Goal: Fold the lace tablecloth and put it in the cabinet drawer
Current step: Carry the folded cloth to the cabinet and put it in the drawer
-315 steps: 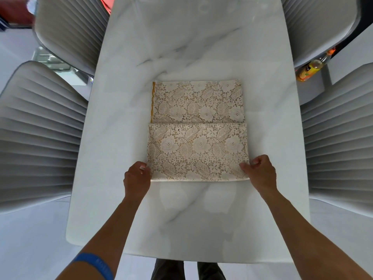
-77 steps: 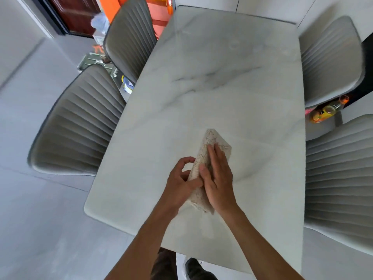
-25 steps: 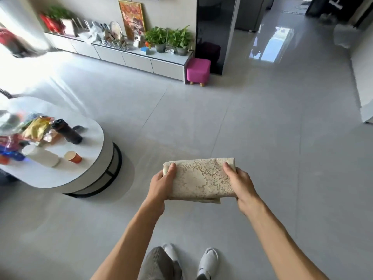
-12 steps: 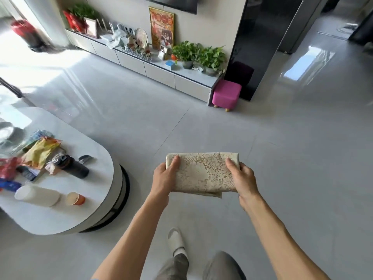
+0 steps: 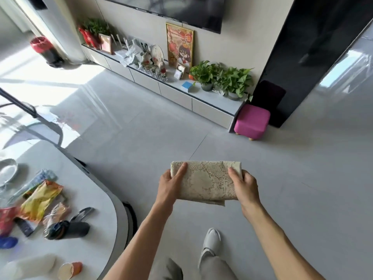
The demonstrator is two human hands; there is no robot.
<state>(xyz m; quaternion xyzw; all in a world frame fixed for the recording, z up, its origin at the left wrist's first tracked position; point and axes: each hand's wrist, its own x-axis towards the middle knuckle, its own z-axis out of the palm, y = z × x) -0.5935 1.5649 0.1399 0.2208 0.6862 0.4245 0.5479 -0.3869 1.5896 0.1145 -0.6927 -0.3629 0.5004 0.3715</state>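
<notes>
Folded cloth carried above the floor.
Left hand (image 5: 170, 184) and right hand (image 5: 245, 185) each grasp an end of the cloth (image 5: 205, 181), thumbs on top.

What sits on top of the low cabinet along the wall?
On the low cabinet: potted plants, a framed picture, a blue box, small ornaments. Drawer contents are hidden; fronts are closed.

The folded lace tablecloth (image 5: 205, 181) is carried above the grey tiled floor (image 5: 302, 178), the left hand (image 5: 171, 185) gripping its left end and the right hand (image 5: 245, 186) its right end, thumbs on top. Ahead, a low cabinet (image 5: 175, 93) runs along the wall, with potted plants (image 5: 222, 77) on it and a pink stool (image 5: 252, 121) just beside its right end. A round worktop (image 5: 90, 199) with snack packets (image 5: 39, 201) stands at left.
</notes>
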